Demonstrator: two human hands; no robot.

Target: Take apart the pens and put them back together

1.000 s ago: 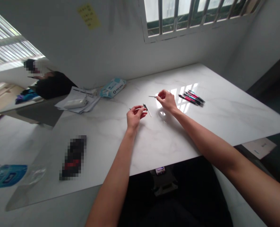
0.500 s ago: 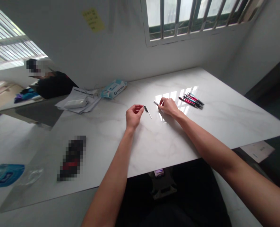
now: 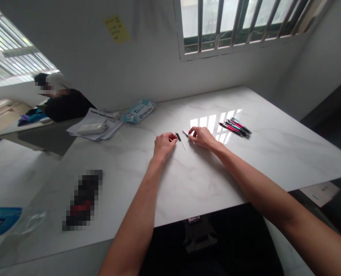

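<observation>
I have the right hand point(image 3: 200, 137) pinched on the white tube point(image 3: 185, 132), which points out to ten o'clock just above or on the counter point(image 3: 205, 184); I can't tell which. The fingers of the left hand point(image 3: 164, 145) are bunched, but whether they grip anything is hidden from me. At its two o'clock lie the black piece point(image 3: 178, 136) and a thin rod point(image 3: 183, 145). I'd pinch lightly, wrists low, and keep the tube off the rod, which could roll. The pens point(image 3: 235, 127), at three o'clock from the right hand, are best left undisturbed.
</observation>
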